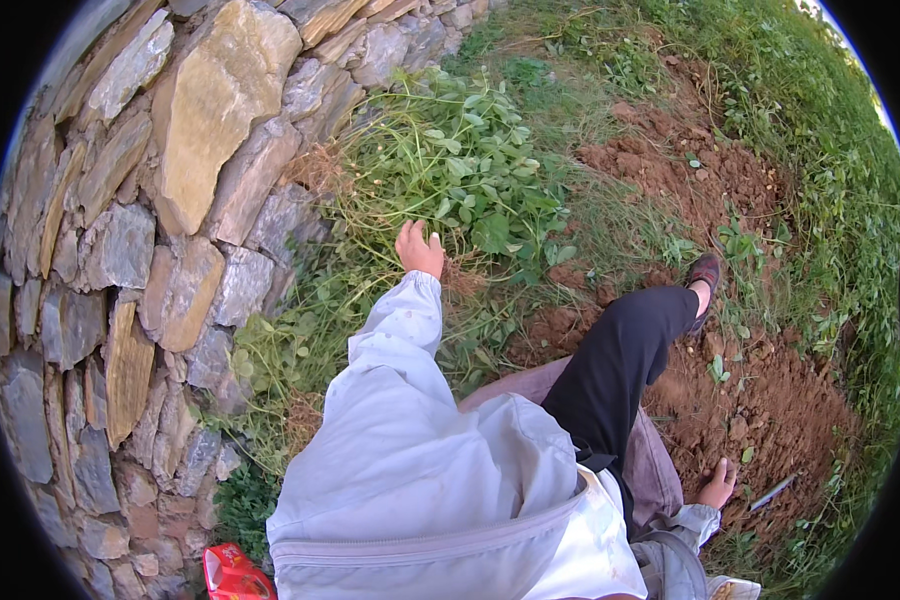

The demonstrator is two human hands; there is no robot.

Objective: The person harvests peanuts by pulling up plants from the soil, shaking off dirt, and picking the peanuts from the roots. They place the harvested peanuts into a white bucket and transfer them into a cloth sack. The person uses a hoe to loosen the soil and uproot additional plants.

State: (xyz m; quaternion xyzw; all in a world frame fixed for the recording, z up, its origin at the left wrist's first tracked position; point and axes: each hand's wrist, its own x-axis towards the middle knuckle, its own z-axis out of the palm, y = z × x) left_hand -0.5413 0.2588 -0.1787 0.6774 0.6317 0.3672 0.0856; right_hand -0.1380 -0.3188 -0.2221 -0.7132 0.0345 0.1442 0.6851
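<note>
My left hand (420,251) is stretched out over a heap of uprooted leafy plants (480,165), which look like peanut plants. Its fingers are a little apart and no object shows in them; contact with the stems is unclear. Brown roots (322,171) stick out of the heap towards the wall. Low on the right, my right hand (718,486) hangs close to the loose reddish soil (750,420), thumb and fingertips slightly apart, with nothing visible in it. A thin metal rod or blade (772,491) lies on the soil beside it.
A rough stone wall (217,112) runs along the left. Standing green plants (832,225) border the right side. Dug soil clods (660,142) lie farther ahead. A red printed packet (234,574) rests at the wall's foot. My shoe (705,285) stands on the soil.
</note>
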